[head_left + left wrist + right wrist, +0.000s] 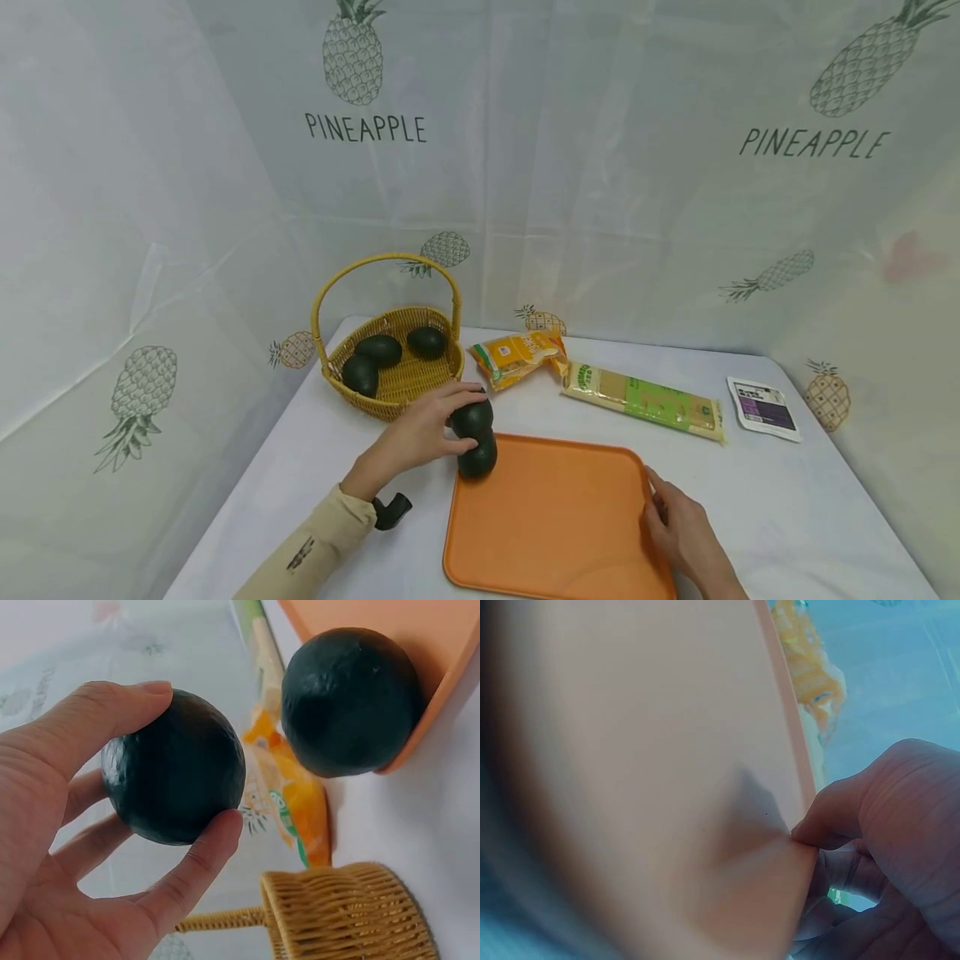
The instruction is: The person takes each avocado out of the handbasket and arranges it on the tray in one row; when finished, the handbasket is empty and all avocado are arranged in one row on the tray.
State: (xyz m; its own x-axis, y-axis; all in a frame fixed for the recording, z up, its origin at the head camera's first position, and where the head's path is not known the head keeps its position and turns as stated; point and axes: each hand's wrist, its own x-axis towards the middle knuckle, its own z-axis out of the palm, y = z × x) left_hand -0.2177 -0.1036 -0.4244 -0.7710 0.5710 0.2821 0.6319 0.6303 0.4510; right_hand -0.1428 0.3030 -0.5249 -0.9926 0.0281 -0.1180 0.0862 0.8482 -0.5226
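Note:
My left hand [423, 427] grips a dark green avocado [176, 769] between thumb and fingers, over the far left corner of an orange tray [555, 517]. A second avocado [352, 701] sits in that corner; in the head view the held one partly overlaps it. On the right side, my right hand [682, 529] pinches the tray's rim, thumb on the inner side and fingers outside, as the right wrist view shows. Three more avocados, one of them this avocado [427, 342], lie in a yellow wicker basket [408, 400] behind the left hand.
Along the back lie an orange packet [517, 357], a long green-and-clear noodle pack [645, 400] and a small white-and-purple pouch [763, 408]. The basket's tall handle [386, 260] arches up at the back left. A printed curtain [600, 208] hangs behind the white table.

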